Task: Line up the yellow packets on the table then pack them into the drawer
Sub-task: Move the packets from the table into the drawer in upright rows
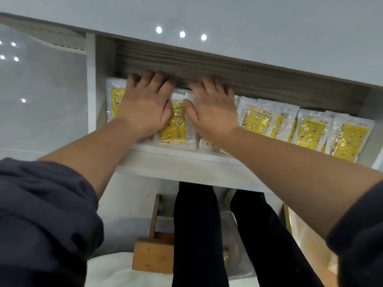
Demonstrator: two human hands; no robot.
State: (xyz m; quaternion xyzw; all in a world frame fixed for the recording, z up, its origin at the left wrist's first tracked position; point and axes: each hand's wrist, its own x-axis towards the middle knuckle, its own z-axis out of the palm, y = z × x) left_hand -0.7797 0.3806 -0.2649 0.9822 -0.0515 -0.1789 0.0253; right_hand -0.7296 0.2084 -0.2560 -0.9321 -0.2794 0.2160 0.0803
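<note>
The yellow packets (308, 133) lie in a row inside the open drawer (186, 162), just below the edge of the surface (248, 27). The left hand (145, 108) and right hand (209, 112) rest palm-down, side by side, on the packets at the row's left end. Their fingers (153, 79) are straight and slightly spread, with the tips at the packets' far edge. One packet (176, 125) shows between the thumbs.

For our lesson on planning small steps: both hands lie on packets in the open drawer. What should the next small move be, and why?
Probably shift the right hand to the overlapping packets at the right end of the drawer and press them level. The left hand presses the left packets; those further right overlap and tilt.
</note>
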